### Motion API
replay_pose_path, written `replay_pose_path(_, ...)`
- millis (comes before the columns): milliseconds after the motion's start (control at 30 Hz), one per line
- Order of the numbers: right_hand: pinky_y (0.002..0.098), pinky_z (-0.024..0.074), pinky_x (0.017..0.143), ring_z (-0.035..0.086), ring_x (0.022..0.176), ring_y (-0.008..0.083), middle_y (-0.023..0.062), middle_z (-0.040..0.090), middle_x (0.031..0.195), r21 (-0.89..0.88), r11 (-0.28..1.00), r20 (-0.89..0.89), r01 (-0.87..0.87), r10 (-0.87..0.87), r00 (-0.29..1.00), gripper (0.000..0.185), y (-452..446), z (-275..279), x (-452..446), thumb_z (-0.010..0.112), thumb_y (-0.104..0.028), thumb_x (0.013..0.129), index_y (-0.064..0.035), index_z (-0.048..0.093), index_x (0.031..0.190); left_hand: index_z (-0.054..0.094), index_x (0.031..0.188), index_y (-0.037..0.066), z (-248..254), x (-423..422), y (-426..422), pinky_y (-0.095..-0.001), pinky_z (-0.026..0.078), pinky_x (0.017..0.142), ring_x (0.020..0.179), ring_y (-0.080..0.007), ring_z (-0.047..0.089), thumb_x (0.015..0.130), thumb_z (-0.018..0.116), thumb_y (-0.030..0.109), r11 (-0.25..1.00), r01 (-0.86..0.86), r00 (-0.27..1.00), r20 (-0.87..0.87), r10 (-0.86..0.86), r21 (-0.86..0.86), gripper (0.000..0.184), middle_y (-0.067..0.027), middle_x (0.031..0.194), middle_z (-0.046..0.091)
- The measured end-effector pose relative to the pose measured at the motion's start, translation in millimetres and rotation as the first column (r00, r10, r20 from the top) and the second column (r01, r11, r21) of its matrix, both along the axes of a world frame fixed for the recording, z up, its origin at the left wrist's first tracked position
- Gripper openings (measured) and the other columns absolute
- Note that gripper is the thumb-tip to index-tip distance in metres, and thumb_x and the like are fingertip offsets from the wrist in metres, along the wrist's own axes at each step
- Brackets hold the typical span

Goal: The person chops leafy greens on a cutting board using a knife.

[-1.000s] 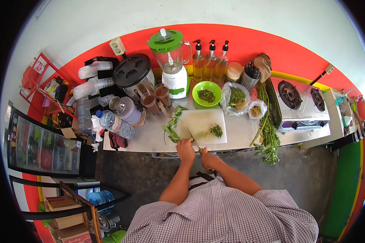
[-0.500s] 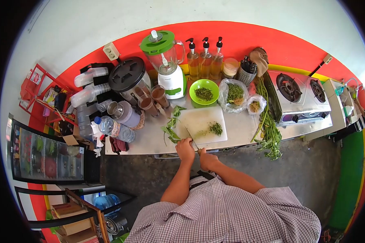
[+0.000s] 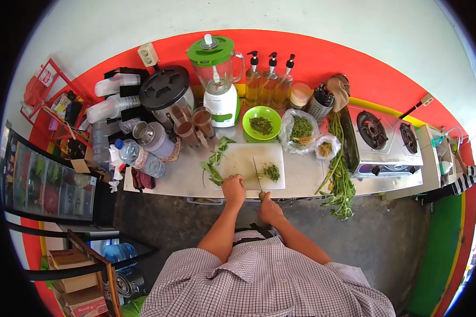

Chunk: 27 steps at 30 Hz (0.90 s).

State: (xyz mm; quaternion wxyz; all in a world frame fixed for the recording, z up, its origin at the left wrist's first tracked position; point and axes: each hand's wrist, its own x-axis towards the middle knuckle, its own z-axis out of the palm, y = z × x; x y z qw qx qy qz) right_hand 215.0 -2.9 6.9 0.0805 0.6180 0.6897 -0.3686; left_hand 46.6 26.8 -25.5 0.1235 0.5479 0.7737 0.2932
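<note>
Plainly, the right grip point(image 3: 271, 210) is closed round the brown handle point(image 3: 262, 196) of a knife point(image 3: 257, 174), whose narrow blade runs out ahead of it over a white cutting board point(image 3: 242, 151). Just right of the blade, and ahead of the right grip, lies a small heap of chopped greens point(image 3: 271, 173). To the left of the knife, the left grip point(image 3: 233, 191) is over the board's near left corner with its fingers curled; its underside is hidden, so whether it pinches anything or rests on the board cannot be told. Leafy stems point(image 3: 212, 170) lie ahead of the left grip and a little to its left, along the board's left edge and onto the metal bench point(image 3: 301, 177).

The knife looks light and stiff, and is best held by its handle alone, fingers clear of the edge. The chopped greens look soft, light and loose; they would likely cling and scatter, so they are better gathered from the sides than pinched. The stems seem limp and easily bruised, best taken as a bunch.
</note>
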Motion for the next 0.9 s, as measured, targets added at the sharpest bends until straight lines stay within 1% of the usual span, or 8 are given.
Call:
replay_pose_path(167,0.0525,0.0537,0.091,0.066,0.104,0.0479,0.034,0.066,0.11,0.05,0.997,0.051,0.065,-0.067,0.996,0.085,5,0,20,0.063,-0.024,0.09,0.0102,0.011,0.147,0.069,0.085,0.01,1,18,11,-0.0477,0.047,0.077,0.086,-0.034,0.061,0.082,0.069,0.004,0.982,0.145,0.985,0.078,-0.154,0.12,0.007,-0.0085,0.085,0.066)
replay_pose_path(233,0.0541,0.0532,0.09,0.066,0.101,0.0488,0.0343,0.066,0.108,0.033,0.994,0.034,0.106,-0.107,0.994,0.078,6,7,22,0.062,-0.022,0.09,0.0099,0.016,0.144,0.069,0.085,0.009,-3,22,14,-0.0474,0.048,0.077,0.086,-0.0343,0.061,0.081,0.069,0.004,0.978,0.16,0.978,0.115,-0.176,0.136,0.006,-0.009,0.084,0.066)
replay_pose_path(367,0.0554,0.0535,0.087,0.067,0.098,0.0499,0.0346,0.067,0.105,0.092,0.993,-0.009,0.077,-0.076,0.997,0.069,6,12,17,0.06,-0.02,0.09,0.0092,0.022,0.139,0.069,0.085,0.007,-2,22,17,-0.0467,0.05,0.075,0.085,-0.035,0.061,0.081,0.07,0.005,0.973,0.188,0.966,0.155,-0.208,0.137,0.005,-0.011,0.086,0.066)
replay_pose_path(467,0.0565,0.0537,0.084,0.067,0.094,0.0506,0.0349,0.067,0.102,0.08,0.997,-0.052,0.014,-0.01,0.999,0.063,10,12,4,0.059,-0.019,0.09,0.0079,0.025,0.135,0.07,0.086,0.006,10,21,14,-0.0462,0.051,0.076,0.087,-0.0346,0.062,0.082,0.069,0.006,0.974,0.193,0.978,0.052,-0.2,0.118,0.004,-0.0122,0.089,0.066)
replay_pose_path(533,0.0554,0.055,0.083,0.068,0.094,0.0493,0.034,0.067,0.103,0.07,0.995,0.004,-0.065,0.065,0.998,0.063,13,13,-4,0.06,-0.018,0.089,0.0073,0.026,0.135,0.07,0.086,0.006,15,20,13,-0.046,0.052,0.076,0.088,-0.0341,0.063,0.083,0.069,0.006,0.974,0.202,0.977,0.045,-0.208,0.105,0.004,-0.0124,0.089,0.065)
replay_pose_path(567,0.0554,0.055,0.083,0.068,0.094,0.0493,0.034,0.067,0.103,0.07,0.996,-0.001,-0.061,0.062,0.998,0.063,14,13,-6,0.06,-0.018,0.089,0.0073,0.026,0.135,0.07,0.086,0.005,17,19,12,-0.0458,0.052,0.076,0.088,-0.0336,0.063,0.084,0.068,0.006,0.974,0.208,0.976,0.044,-0.212,0.092,0.003,-0.0125,0.088,0.065)
replay_pose_path(633,0.05,0.0555,0.089,0.07,0.103,0.0428,0.0287,0.069,0.11,0.023,0.997,0.107,-0.071,0.069,0.992,0.063,12,26,-11,0.059,-0.014,0.091,0.0058,0.027,0.141,0.07,0.087,0.006,18,20,12,-0.0459,0.052,0.076,0.088,-0.0337,0.063,0.084,0.067,0.007,0.974,0.214,0.976,0.02,-0.216,0.08,0.004,-0.0122,0.088,0.065)
replay_pose_path(900,0.0453,0.0544,0.093,0.069,0.111,0.0378,0.0259,0.069,0.116,-0.083,0.99,0.241,-0.114,0.131,0.962,0.068,21,38,-23,0.063,-0.013,0.088,0.0036,0.026,0.143,0.069,0.086,0.006,19,18,10,-0.0457,0.053,0.074,0.088,-0.0332,0.063,0.083,0.065,0.009,0.982,0.178,0.984,0.017,-0.179,0.06,0.005,-0.0108,0.087,0.065)
